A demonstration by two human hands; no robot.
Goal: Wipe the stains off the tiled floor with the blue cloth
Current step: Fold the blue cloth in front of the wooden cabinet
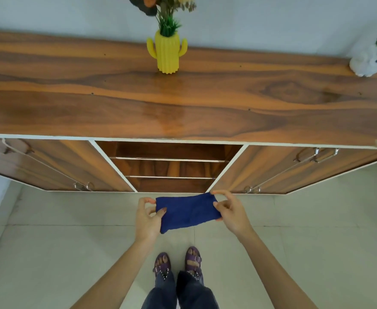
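A folded dark blue cloth [187, 211] is held flat in the air in front of me, well above the pale tiled floor [60, 253]. My left hand [148, 217] pinches its left edge between thumb and fingers. My right hand [229, 211] pinches its right edge, one fingertip at the far corner. I stand upright, and my feet in purple sandals [177, 265] are on the tiles below the cloth. No stain stands out on the tiles from this height.
A long wooden sideboard [183, 103] stands right ahead, with open middle shelves [169, 166] and handled doors on both sides. On top are a yellow cactus vase [167, 53] with flowers and a white pot [371, 61] at the far right.
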